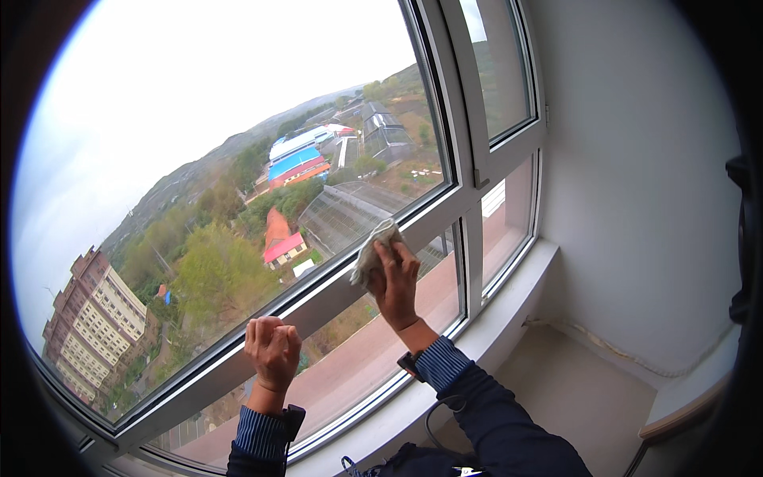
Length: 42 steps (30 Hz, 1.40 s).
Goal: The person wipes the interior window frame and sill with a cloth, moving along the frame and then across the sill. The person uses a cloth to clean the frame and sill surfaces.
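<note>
Right hand (396, 288) is gripping crumpled cloth (368, 258), long axis slanting up-right; left hand (273, 354) is forming loose fist.

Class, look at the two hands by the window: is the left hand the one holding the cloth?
No, the cloth is in the right hand, while the left hand is curled up apart from it.

Hands (396, 285) at window frame (326, 298), right holding cloth (369, 254)

No readable text, labels, numbers, signs
</note>
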Each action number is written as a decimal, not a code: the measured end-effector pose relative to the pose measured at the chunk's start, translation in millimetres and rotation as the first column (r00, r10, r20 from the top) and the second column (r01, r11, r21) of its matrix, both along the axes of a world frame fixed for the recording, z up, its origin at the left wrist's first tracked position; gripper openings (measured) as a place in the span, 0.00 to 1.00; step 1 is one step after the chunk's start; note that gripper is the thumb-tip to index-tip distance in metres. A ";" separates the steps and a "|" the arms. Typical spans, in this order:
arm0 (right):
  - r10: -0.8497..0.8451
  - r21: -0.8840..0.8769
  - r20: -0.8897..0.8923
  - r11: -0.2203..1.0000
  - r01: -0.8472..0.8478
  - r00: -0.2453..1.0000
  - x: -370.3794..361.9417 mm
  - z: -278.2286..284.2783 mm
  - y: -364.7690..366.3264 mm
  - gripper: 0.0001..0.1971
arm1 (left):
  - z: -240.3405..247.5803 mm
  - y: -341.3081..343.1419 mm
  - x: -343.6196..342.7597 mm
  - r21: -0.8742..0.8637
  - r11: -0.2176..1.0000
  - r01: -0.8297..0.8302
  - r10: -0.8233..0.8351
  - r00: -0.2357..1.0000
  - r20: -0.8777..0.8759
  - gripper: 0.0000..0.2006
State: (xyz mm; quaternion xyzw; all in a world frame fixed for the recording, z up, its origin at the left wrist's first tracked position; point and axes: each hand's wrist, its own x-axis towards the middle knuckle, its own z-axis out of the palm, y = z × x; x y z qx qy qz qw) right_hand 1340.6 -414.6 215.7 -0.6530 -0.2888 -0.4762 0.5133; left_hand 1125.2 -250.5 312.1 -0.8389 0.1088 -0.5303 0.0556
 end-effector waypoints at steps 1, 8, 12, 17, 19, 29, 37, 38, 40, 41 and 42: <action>-0.086 0.025 -0.008 0.996 0.086 0.996 27.0 4.8 -15.4 0.23 | -1.6 -8.8 11.7 0.003 1.000 0.026 -0.026 1.000 -0.016 0.08; -0.275 0.180 -0.242 0.929 0.322 0.930 131.8 33.5 -81.3 0.29 | -9.5 -35.9 62.1 -0.007 0.998 -0.063 0.063 0.998 0.000 0.04; -0.081 -0.026 -0.038 0.996 0.080 0.996 63.3 -2.1 -49.9 0.38 | -11.3 -40.8 74.8 -0.052 0.987 -0.150 0.154 0.984 0.092 0.03; -0.055 -0.022 -0.042 0.998 0.054 0.998 97.8 -5.5 -76.0 0.30 | -8.9 -46.8 84.4 -0.064 0.963 -0.264 0.269 0.957 0.106 0.05; -0.154 0.089 0.006 0.984 0.153 0.988 143.0 8.7 -105.6 0.30 | -9.0 -47.0 84.9 -0.041 0.959 -0.281 0.284 0.952 0.117 0.06; -0.043 0.050 0.052 0.998 0.040 0.998 116.3 3.6 -91.5 0.24 | -15.0 -37.1 87.2 0.012 0.952 -0.305 0.301 0.944 0.137 0.08; -0.178 -0.154 0.108 0.969 0.193 0.978 199.9 -16.0 -161.4 0.25 | -19.7 -33.3 84.1 -0.006 0.952 -0.304 0.303 0.945 0.125 0.09; -0.212 -0.158 0.088 0.962 0.224 0.973 201.2 -29.5 -163.9 0.25 | -20.5 -33.1 83.3 -0.011 0.951 -0.308 0.307 0.944 0.122 0.10; -0.162 -0.104 -0.063 0.982 0.155 0.985 198.8 -70.3 -166.6 0.24 | -20.8 -32.0 82.0 -0.003 0.951 -0.308 0.306 0.945 0.115 0.10; -0.186 -0.104 -0.132 0.979 0.173 0.974 195.9 -96.3 -167.1 0.24 | -21.1 -31.4 81.7 -0.001 0.953 -0.303 0.302 0.946 0.116 0.11; -0.204 -0.086 -0.200 0.978 0.190 0.958 192.7 -124.8 -165.1 0.23 | -21.5 -31.4 80.6 0.001 0.952 -0.306 0.304 0.947 0.106 0.12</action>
